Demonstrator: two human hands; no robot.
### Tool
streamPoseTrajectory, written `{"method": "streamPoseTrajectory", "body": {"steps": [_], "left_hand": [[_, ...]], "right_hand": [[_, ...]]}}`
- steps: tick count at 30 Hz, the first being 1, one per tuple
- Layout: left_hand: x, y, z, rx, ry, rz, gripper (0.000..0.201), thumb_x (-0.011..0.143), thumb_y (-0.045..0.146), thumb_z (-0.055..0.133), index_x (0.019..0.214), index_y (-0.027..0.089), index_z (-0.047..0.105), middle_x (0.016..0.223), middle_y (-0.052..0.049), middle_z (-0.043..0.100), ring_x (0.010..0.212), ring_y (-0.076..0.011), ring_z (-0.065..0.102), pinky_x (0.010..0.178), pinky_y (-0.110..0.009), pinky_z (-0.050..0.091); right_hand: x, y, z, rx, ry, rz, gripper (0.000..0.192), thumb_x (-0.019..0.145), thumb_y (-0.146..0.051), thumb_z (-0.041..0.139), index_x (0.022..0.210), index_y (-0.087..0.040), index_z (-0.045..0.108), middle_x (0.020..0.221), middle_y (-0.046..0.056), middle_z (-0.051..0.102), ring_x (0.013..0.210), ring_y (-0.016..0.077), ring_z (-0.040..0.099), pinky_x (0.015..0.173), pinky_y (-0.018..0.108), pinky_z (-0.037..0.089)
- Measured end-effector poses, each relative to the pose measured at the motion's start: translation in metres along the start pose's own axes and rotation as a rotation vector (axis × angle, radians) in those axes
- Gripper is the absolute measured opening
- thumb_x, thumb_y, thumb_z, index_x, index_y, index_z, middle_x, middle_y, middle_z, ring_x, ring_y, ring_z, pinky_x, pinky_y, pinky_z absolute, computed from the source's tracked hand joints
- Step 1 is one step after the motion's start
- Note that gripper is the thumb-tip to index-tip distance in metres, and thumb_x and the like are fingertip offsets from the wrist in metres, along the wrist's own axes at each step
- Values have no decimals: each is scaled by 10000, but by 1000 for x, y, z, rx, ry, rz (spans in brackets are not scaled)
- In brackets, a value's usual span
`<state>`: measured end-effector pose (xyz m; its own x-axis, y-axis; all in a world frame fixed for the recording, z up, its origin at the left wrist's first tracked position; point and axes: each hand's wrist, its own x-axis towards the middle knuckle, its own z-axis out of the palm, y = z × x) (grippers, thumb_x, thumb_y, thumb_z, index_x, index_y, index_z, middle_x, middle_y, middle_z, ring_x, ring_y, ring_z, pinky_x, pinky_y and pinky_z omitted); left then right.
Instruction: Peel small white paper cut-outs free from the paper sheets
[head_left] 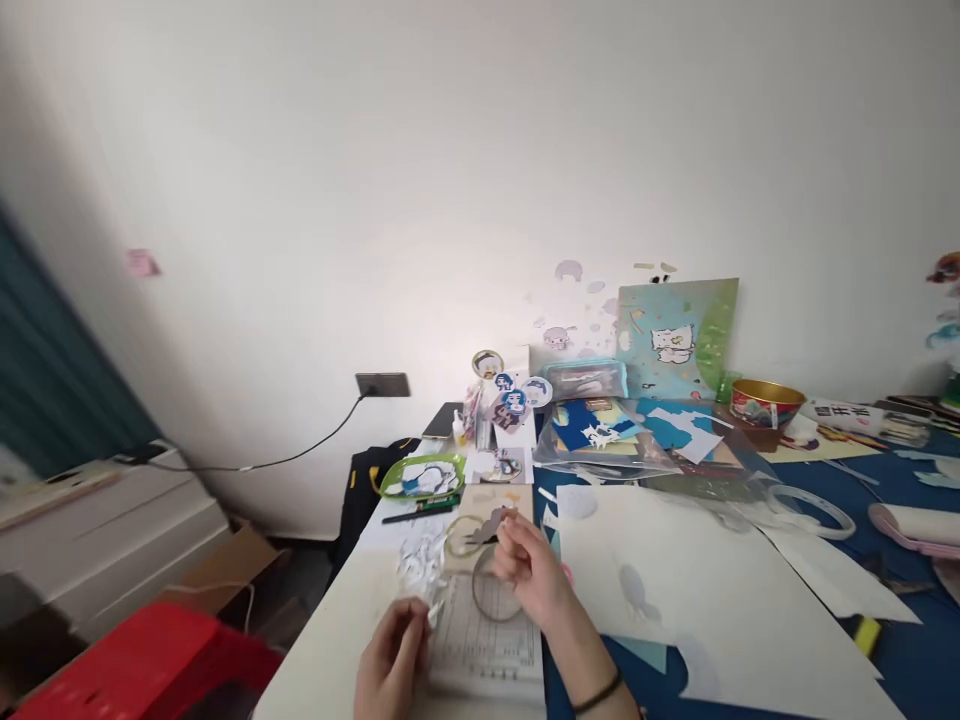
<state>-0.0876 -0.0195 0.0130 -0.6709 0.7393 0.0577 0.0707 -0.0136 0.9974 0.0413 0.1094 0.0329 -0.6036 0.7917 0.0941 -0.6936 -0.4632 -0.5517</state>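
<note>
Left hand: your left hand [391, 655] is curling loosely at the near table [322, 650] edge, fingertips resting beside a pile of white paper scraps [421, 562]; whether it is pinching a scrap, you cannot tell.
Right hand: your right hand [531, 575] is closing its thumb and fingers on a small grey cutout [487, 522], holding it just above the table.
Under the hands: a printed sheet [487, 650] is lying flat, and a clear ring [491, 597] is sitting on it, partly hidden by your right hand.
Progress: judging by the scraps and the loose cutout, some cutting is already looking done; the big white paper [712, 600] to your right is showing faint grey shapes not yet cut out, so much is looking left.
Just beyond: a black pen [420, 514] is lying near a green tray [422, 476] holding blue and white bits.
Further back: round stickers [517, 395], blue cut paper [600, 425] and a gold bowl [766, 400] are standing near the wall.
Off the table: a red stool [142, 665] is sitting low on your left.
</note>
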Motion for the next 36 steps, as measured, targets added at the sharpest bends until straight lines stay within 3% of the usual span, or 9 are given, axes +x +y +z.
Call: {"method": "streamPoseTrajectory", "body": {"steps": [5, 12, 25, 36], "left_hand": [[0, 5, 3, -4, -76, 36, 267, 662, 437, 637, 751, 190, 584, 571, 45, 511, 441, -101, 389, 412, -214, 276], [-5, 10, 5, -41, -96, 66, 181, 665, 344, 593, 727, 176, 562, 540, 56, 480, 435, -85, 374, 415, -197, 264], [-4, 5, 5, -75, -110, 45, 173, 693, 336, 584, 748, 174, 555, 544, 53, 491, 428, -80, 372, 425, -193, 233], [5, -2, 1, -135, -173, -40, 236, 718, 385, 644, 769, 174, 553, 577, 59, 460, 471, -68, 358, 436, -175, 228]], "right_hand": [[0, 1, -6, -35, -48, 4, 320, 646, -330, 788, 712, -181, 513, 416, -144, 261, 384, 23, 124, 397, 196, 131], [1, 1, -12, -82, -78, -2, 386, 658, -330, 790, 611, -190, 433, 429, -132, 274, 389, 25, 134, 393, 204, 125], [-8, -3, -2, -131, -56, 11, 331, 630, -324, 795, 592, -176, 502, 444, -115, 317, 402, 30, 200, 412, 211, 168], [-2, -8, -16, -153, 20, -62, 412, 654, -409, 766, 559, -186, 433, 443, -108, 292, 402, 31, 201, 421, 211, 159]]}}
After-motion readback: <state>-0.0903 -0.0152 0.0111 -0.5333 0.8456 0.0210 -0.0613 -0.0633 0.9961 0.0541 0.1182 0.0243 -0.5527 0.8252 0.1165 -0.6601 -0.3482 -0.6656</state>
